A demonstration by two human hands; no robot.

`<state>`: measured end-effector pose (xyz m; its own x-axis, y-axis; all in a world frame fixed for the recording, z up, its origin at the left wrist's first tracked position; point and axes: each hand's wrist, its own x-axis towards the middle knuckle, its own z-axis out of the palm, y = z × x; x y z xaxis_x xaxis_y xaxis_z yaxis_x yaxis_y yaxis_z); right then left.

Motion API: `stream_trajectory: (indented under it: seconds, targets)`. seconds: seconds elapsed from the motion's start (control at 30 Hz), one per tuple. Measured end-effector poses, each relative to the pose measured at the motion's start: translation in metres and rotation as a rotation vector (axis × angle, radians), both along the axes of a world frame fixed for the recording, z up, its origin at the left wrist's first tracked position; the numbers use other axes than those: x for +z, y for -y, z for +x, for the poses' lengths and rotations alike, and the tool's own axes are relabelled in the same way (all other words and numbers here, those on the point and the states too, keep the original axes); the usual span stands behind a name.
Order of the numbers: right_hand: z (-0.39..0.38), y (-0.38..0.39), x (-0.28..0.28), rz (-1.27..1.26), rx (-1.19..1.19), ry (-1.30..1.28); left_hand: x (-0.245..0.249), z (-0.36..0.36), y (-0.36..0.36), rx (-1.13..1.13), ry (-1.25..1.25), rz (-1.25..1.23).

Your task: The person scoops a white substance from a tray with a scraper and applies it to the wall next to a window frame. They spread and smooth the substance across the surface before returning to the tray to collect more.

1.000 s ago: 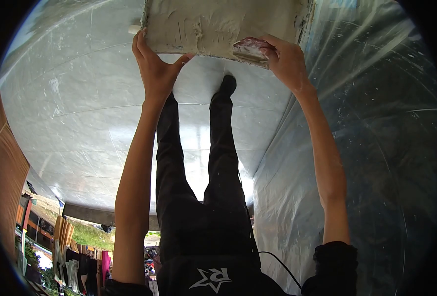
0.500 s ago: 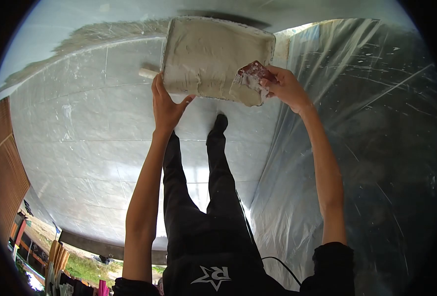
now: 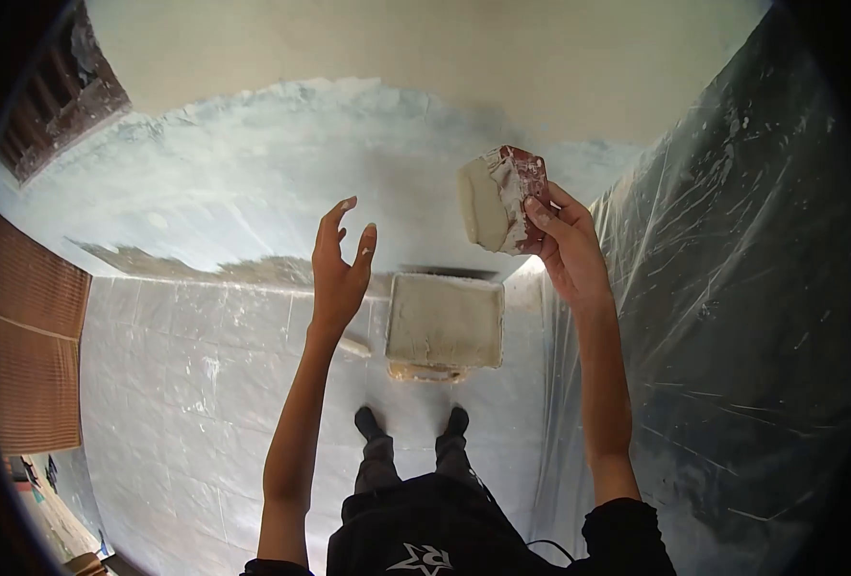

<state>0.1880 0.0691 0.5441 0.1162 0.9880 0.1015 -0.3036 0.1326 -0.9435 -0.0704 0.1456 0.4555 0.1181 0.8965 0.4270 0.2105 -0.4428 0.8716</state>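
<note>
My right hand [image 3: 571, 252] grips a reddish-brown spreader [image 3: 531, 192] whose blade carries a load of pale, wet paste [image 3: 483, 206]. It is held up in front of the wall, apart from it. My left hand [image 3: 341, 269] is raised at centre left with its fingers apart and nothing in them. Lower down, beyond my feet, a rectangular tray [image 3: 388, 322] full of the same pale paste rests on a yellowish support [image 3: 425, 372]. A light-coloured stick [image 3: 353, 348] shows just left of the tray.
Ahead stands a wall [image 3: 349, 154], beige above and patchy bluish white below. Clear plastic sheeting [image 3: 714, 317] hangs on the right. Grey sheeting [image 3: 185, 384] covers the floor. At left are a brown ribbed panel [image 3: 27, 336] and a dark-framed opening [image 3: 60, 96].
The view has tilted up to the wall. My right hand has lifted the loaded spreader away from the tray. My left hand has let go of the tray's edge and risen.
</note>
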Motion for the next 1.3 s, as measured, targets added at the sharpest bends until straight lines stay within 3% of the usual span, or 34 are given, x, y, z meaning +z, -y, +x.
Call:
stream_trajectory:
  seconds: [0.27,0.5,0.67,0.87,0.93,0.97,1.03,1.07,1.13,1.3]
  targets:
    - [-0.071,-0.03,0.149,0.314,-0.012,-0.07,0.172,-0.06,-0.042,-0.02,0.074,0.374]
    - [-0.104,-0.052,0.239,0.46,-0.072,0.019,0.261,-0.08,-0.064,-0.017,0.108,0.6]
    - [-0.118,-0.076,0.281,0.514,-0.132,0.097,0.286,-0.083,-0.084,-0.001,0.121,0.677]
    - [-0.134,-0.139,0.315,0.664,-0.419,0.282,0.296,-0.093,-0.122,0.067,0.034,0.74]
    - [-0.134,-0.171,0.326,0.959,-0.767,0.676,0.295,-0.098,-0.14,0.125,0.02,0.766]
    - [-0.137,-0.178,0.33,0.954,-0.772,0.679,0.293,-0.1,-0.149,0.119,0.021,0.763]
    - [-0.146,-0.192,0.34,1.223,-1.0,1.096,0.292,-0.104,-0.172,0.192,-0.017,0.828]
    - [-0.148,-0.203,0.345,1.224,-1.013,1.099,0.292,-0.106,-0.185,0.183,-0.014,0.835]
    - [-0.15,-0.227,0.345,1.473,-1.133,1.253,0.29,-0.106,-0.209,0.251,-0.05,0.926]
    - [-0.157,-0.269,0.339,1.561,-1.356,1.347,0.293,-0.11,-0.253,0.3,-0.104,1.088]
